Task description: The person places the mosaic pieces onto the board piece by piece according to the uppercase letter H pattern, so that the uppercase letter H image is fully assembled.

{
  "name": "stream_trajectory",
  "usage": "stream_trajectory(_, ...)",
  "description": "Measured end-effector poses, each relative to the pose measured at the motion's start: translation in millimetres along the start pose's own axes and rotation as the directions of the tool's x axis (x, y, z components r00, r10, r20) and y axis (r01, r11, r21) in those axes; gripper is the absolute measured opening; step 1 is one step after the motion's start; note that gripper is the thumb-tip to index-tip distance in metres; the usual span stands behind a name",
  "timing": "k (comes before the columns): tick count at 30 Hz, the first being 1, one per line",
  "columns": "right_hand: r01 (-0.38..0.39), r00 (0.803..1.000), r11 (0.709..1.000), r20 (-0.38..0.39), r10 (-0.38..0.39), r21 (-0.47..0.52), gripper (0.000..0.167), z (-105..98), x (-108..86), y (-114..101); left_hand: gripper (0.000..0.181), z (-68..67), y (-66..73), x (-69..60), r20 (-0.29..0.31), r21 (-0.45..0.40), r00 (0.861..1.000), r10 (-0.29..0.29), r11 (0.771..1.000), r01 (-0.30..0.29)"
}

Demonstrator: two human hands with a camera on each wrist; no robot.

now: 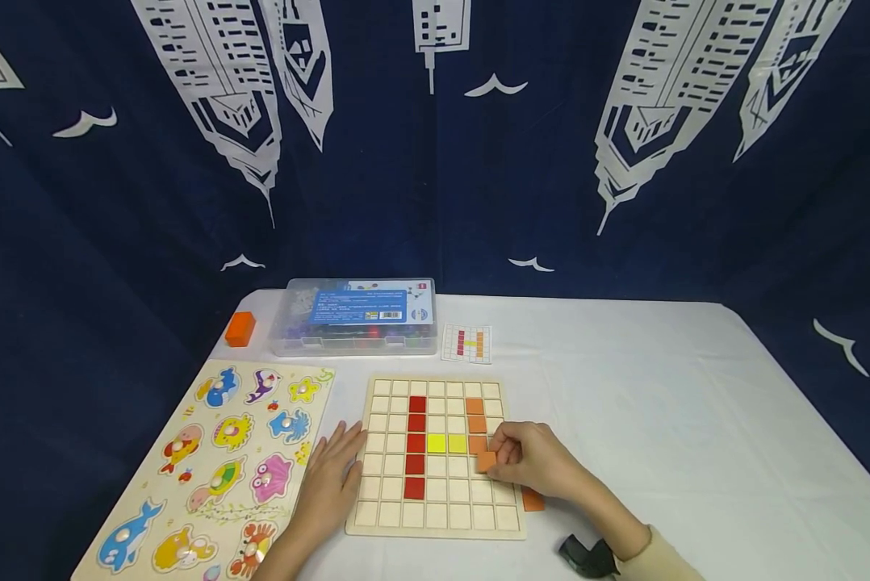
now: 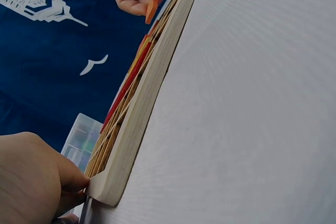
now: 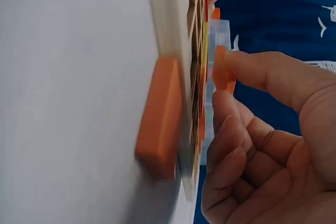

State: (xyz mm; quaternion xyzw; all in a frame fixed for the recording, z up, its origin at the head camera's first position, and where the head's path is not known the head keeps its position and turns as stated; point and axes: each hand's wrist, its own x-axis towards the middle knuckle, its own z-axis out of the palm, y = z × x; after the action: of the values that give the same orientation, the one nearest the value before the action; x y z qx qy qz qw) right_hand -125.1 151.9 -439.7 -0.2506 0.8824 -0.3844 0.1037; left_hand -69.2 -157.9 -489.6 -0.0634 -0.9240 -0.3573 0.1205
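A wooden grid board (image 1: 449, 516) holds a column of several red square tiles (image 1: 416, 444), two yellow tiles (image 1: 446, 444) and three orange tiles (image 1: 476, 424). Between thumb and fingertips, my right hand (image 1: 533, 460) pinches another orange tile (image 1: 486, 462), just below the orange column; the right wrist view shows this tile (image 3: 223, 69) tilted above the board. My left hand (image 1: 328, 484) rests along the board's left edge, fingers extended. In the left wrist view, the fingers (image 2: 73, 177) touch the board's corner.
More orange pieces (image 1: 533, 500) lie against the board's right edge. A pattern card (image 1: 467, 344) and clear plastic box (image 1: 355, 343) are behind it. An animal puzzle board (image 1: 210, 512) lies left, an orange block (image 1: 240, 329) at the back. A dark object (image 1: 587, 557) sits near my right wrist.
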Motion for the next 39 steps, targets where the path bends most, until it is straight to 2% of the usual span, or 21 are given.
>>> stream_trajectory(10, -0.007, 1.000, 1.000, 0.020, 0.008, -0.016, 0.024, 9.1, 2.0, -2.8, 0.041, 2.2, 0.7, 0.4, 0.024, -0.005, 0.999, -0.023, 1.000, 0.023)
stream_trajectory(17, -0.005, 1.000, 0.999, -0.010, 0.005, -0.031, 0.025, 1.4, -4.5, -6.2, 0.041, 2.3, 2.7, 0.9, 0.034, -0.010, 0.999, -0.027, 1.000, 0.027)
stream_trajectory(23, 0.021, 0.998, 0.999, -0.058, -0.022, -0.025, 0.022, -16.3, -23.7, -0.6, 0.042, 0.5, 2.9, 1.5, 0.035, -0.007, 0.999, -0.027, 1.000, 0.027)
stream_trajectory(28, 0.019, 0.995, 1.000, -0.095, -0.017, 0.021, 0.028, -25.7, -49.1, 11.4, 0.042, -1.6, 2.5, 1.5, 0.036, -0.003, 0.999, -0.032, 0.999, 0.032)
stream_trajectory(33, 0.048, 0.996, 0.994, -0.084, -0.039, 0.099, 0.037, -23.4, -66.9, 26.9, 0.042, -2.6, 2.3, 1.1, 0.039, -0.004, 0.999, -0.036, 0.999, 0.036)
stream_trajectory(39, 0.079, 0.995, 0.992, -0.071, -0.072, 0.102, 0.040, -12.6, -69.6, 40.7, 0.042, -2.7, 1.2, 0.1, 0.035, -0.004, 0.999, -0.035, 0.999, 0.036)
